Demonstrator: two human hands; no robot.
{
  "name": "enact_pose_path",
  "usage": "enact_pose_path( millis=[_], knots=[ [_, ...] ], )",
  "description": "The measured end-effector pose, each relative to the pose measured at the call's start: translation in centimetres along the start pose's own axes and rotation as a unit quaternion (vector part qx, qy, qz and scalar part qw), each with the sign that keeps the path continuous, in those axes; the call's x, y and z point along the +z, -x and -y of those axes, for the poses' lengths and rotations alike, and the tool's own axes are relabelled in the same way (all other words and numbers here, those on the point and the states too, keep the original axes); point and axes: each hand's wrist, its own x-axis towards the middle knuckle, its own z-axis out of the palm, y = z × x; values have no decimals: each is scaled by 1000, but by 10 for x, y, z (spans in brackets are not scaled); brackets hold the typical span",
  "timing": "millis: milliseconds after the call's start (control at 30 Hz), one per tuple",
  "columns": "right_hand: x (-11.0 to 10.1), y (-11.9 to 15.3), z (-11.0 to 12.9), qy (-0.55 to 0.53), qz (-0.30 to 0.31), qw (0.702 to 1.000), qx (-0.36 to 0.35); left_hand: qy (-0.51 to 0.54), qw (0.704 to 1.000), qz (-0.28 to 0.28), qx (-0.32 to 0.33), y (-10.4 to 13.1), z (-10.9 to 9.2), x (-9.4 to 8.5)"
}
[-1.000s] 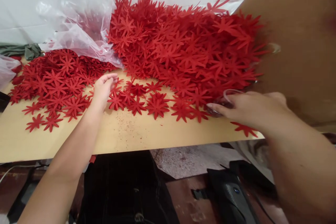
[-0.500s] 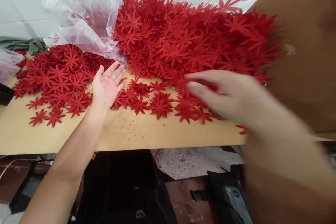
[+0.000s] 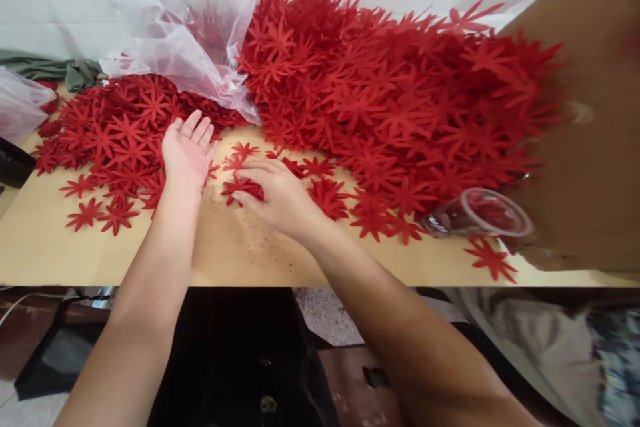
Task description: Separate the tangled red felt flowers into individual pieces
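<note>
The right hand (image 3: 280, 197) is curling by a red flower (image 3: 231, 192) lying at its nine o'clock; pinching cannot be confirmed. The left hand (image 3: 186, 150) is spreading palm-up at ten o'clock. Seemingly light, pliable petals are favouring a central hold.

I see matt, felt-like red flowers (image 3: 133, 133), a smooth wood-look tabletop (image 3: 40, 247), a glossy clear plastic bag (image 3: 175, 47), a shiny clear plastic cup (image 3: 455, 215) and dull brown cardboard (image 3: 595, 167).
</note>
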Motion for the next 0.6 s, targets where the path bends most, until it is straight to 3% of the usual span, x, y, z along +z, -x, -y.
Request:
enact_pose_path(
  millis=[167, 300, 400, 467, 533, 600],
  knots=[
    [16, -12, -11, 170, 76, 982, 43, -68, 995, -62, 24, 7, 5, 13],
    [12, -13, -12, 152, 54, 986, 47, -114, 992, -37, 50, 12, 8, 21],
    [-2, -17, -22, 36, -10, 998, 47, -147, 986, -8, 81, 17, 7, 25],
    [-11, -23, -31, -109, -32, 990, 88, -156, 983, 31, 91, 22, 7, 28],
    [-16, -30, -40, -279, -47, 946, 155, -147, 982, 87, 79, 27, 8, 32],
    [-18, -35, -48, -416, -63, 884, 204, -133, 980, 138, 58, 29, 12, 35]
  ],
)
